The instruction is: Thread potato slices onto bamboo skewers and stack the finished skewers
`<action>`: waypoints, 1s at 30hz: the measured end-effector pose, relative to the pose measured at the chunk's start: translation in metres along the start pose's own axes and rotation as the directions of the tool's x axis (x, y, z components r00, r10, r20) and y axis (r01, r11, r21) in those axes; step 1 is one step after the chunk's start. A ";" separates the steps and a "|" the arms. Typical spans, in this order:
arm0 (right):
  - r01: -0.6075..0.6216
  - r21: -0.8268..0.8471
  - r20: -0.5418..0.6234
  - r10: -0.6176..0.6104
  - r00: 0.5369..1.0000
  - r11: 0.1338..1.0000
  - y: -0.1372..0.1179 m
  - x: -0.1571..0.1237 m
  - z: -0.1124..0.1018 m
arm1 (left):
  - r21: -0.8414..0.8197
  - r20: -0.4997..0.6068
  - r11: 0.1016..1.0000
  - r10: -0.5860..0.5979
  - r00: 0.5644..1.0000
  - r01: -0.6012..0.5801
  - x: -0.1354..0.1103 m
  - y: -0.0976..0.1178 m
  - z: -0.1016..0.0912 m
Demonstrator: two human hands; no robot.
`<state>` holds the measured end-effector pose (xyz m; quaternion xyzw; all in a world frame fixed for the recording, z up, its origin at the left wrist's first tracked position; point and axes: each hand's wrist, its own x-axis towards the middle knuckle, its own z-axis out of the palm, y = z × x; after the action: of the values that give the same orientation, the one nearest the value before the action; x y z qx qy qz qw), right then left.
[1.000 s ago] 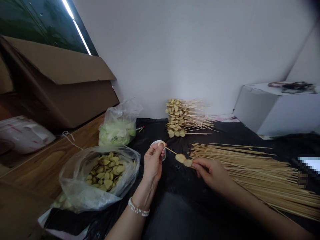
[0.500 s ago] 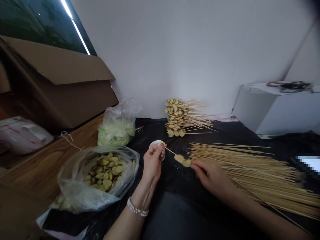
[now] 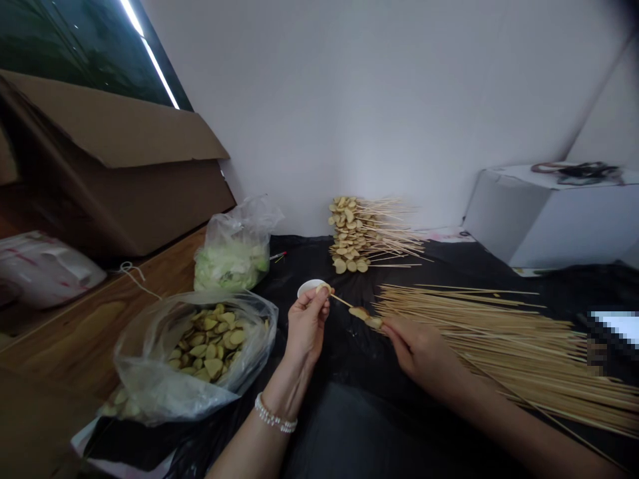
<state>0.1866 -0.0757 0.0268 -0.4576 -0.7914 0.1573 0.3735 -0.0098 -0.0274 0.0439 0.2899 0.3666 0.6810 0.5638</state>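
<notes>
Skewer is held above the black table cover, left hand pinching a slice at one end, right hand pinching it beside two more slices; loaded skewers line the far edge

The left hand pinches a round pale-yellow slice at a thin wooden skewer's tip; the right hand grips beside two threaded yellow slices. Left of both grips sits a clear plastic bag; right, long tan wooden sticks.
</notes>
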 end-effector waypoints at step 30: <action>-0.186 0.215 0.184 0.147 0.972 0.959 -0.001 0.007 -0.007 | 0.265 0.022 0.954 0.136 0.990 -0.137 -0.002 -0.003 0.000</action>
<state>0.1890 -0.0715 0.0356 -0.4616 -0.7547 0.3167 0.3421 -0.0073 -0.0292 0.0412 0.3887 0.4328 0.6624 0.4720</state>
